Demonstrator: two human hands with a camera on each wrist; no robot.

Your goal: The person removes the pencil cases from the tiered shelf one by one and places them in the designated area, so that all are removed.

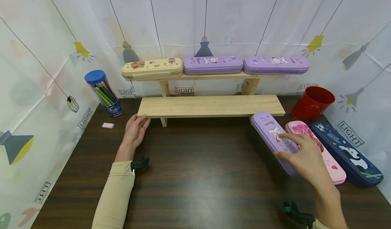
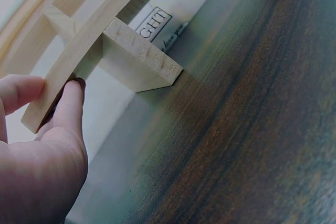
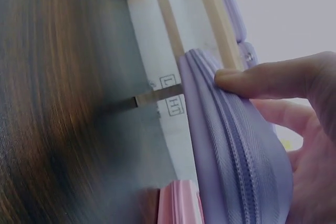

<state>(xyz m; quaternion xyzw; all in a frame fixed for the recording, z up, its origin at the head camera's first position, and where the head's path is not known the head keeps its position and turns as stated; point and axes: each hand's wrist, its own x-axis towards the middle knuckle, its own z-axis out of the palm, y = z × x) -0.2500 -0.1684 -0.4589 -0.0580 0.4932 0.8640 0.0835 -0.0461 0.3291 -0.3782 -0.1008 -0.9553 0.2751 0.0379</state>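
My right hand (image 1: 308, 157) grips a purple pencil case (image 1: 268, 130) across its width, thumb on the near side. The case is tilted and raised off the table, its far end overlapping the right end of the lower shelf board in the head view. Its zipper side (image 3: 231, 140) faces the right wrist camera. My left hand (image 1: 134, 132) pinches the left front corner of the lower wooden board (image 1: 210, 106), thumb and fingers on opposite faces. On the upper board (image 1: 213, 76) lie a cream pencil case (image 1: 152, 68) and two purple ones (image 1: 213, 65).
A pink pencil case (image 1: 330, 164) and a navy panda case (image 1: 351, 154) lie at the right. Behind them a red bucket (image 1: 313, 103) stands. At the left are a blue-lidded pencil tub (image 1: 104, 93) and a pink eraser (image 1: 108, 125). A printed curtain (image 1: 183, 18) hangs behind.
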